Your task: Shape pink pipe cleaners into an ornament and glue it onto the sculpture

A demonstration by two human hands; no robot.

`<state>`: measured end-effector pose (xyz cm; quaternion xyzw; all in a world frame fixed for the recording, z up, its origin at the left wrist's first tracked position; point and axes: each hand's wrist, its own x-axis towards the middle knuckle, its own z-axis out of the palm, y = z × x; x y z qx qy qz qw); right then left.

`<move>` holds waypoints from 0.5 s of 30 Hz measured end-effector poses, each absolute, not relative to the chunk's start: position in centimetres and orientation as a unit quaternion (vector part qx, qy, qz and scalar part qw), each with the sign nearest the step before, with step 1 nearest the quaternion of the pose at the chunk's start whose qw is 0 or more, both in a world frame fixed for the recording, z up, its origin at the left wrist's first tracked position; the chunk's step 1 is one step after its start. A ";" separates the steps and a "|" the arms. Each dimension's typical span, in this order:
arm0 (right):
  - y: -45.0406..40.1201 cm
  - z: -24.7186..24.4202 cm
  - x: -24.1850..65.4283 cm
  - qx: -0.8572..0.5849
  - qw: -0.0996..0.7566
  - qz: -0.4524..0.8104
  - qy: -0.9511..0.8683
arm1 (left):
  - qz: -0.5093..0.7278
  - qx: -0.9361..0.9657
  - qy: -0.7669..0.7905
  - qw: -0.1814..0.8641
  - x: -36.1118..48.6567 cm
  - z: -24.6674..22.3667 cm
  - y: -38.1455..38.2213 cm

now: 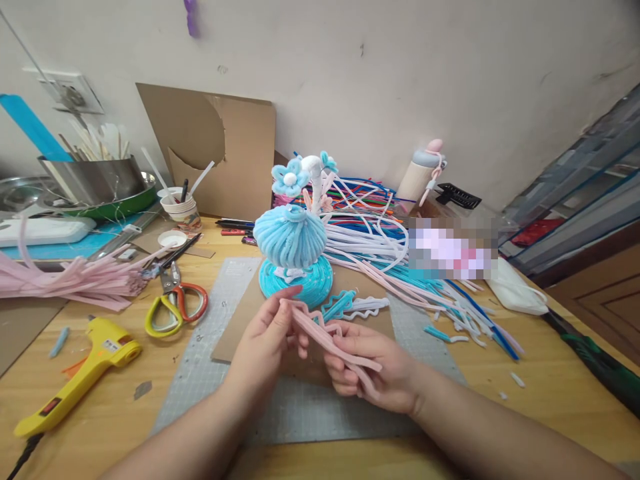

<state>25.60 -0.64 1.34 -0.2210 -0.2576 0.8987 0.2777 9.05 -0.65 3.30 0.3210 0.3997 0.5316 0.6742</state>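
Note:
A bundle of pink pipe cleaners [325,339], some of them wavy, stretches between my two hands. My left hand [273,333] pinches its upper left end between thumb and fingers. Around the lower right part of the bundle, my right hand [367,360] is closed. Just behind stands a blue fuzzy lamp-like craft [290,237] with a pleated shade, a coiled round base, a white stem and flowers. Wavy blue pipe cleaners [340,305] and wavy white ones [370,307] lie on a cardboard sheet [240,333] beyond my right hand.
A grey cutting mat [190,400] lies under the cardboard. To the left are a yellow glue gun [80,377], scissors [170,313], pliers [193,300] and pink pipe cleaners [70,277]. Behind stand a paper cup [183,213], cardboard [245,153], coloured pipe cleaners [370,233] and a bottle [420,177].

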 end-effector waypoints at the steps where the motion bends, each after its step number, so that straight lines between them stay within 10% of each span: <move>1: -0.5 1.3 25.8 -0.196 0.256 0.919 -0.226 | 0.545 0.324 0.393 0.666 9.0 3.4 -0.6; 15: -0.9 1.3 25.3 -0.354 0.293 0.789 -0.408 | 0.398 0.385 0.491 0.673 8.8 2.3 -0.4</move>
